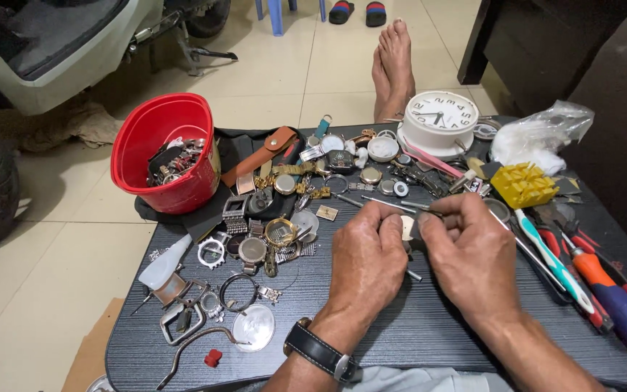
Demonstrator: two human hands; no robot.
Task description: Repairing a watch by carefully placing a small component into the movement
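At the upper left of the frame a red plastic bucket [162, 149] stands on the corner of the dark wood-grain table [415, 327], filled with watch bands and metal parts. Below it, along the left part of the table, lie a small white squeeze bottle [162, 264], loose watch cases and bezels [252, 250], a round case back [253, 327] and a small red cap [213, 357] near the front edge. A brown leather strap [261, 154] lies just right of the bucket, with a heap of watch heads behind it.

At centre, my left hand [366, 263], a black-strapped wristwatch [318, 351] on its wrist, is curled, its fingertips pinched on a small pale round watch part [406, 229]. My right hand [466, 250] meets it from the other side, fingers closed around a thin metal tool [414, 275] whose tip pokes out below the hands; I cannot tell exactly how the tool meets the part. The part sits between both hands, above the middle of the table.

Behind the hands stands a white round clock [440, 120], with my bare feet [393, 65] on the tiled floor beyond. To the right lie a yellow plastic case holder [524, 185], a crumpled clear plastic bag [542, 134], a white-and-teal toothbrush [549, 254] and red-and-blue handled screwdrivers [618, 301] at the right edge.
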